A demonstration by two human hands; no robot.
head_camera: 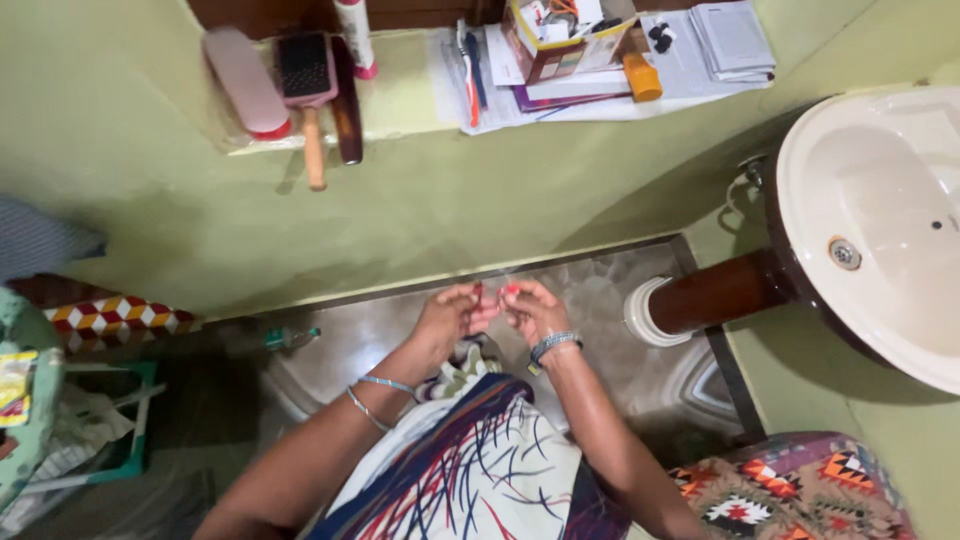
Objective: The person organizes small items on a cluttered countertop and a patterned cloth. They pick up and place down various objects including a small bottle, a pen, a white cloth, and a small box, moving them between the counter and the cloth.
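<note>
My left hand (448, 318) and my right hand (533, 308) are held close together in front of me, above a grey tiled floor (380, 335). The fingers of both are curled, and their red-nailed fingertips meet in the middle. Anything pinched between them is too small to make out. Thin bangles circle my left wrist (378, 395), and a beaded bracelet (553, 345) sits on the right one. Below my arms hangs a white cloth with red and blue streaks (470, 465).
A white washbasin (880, 220) on a brown pedestal (715, 293) stands at right. The green wall ledge (400, 100) holds a hairbrush (307, 85), a pink case (245, 80), papers and a small box (550, 45). A small bottle (290, 338) lies on the floor; a patterned cushion (800, 490) is at bottom right.
</note>
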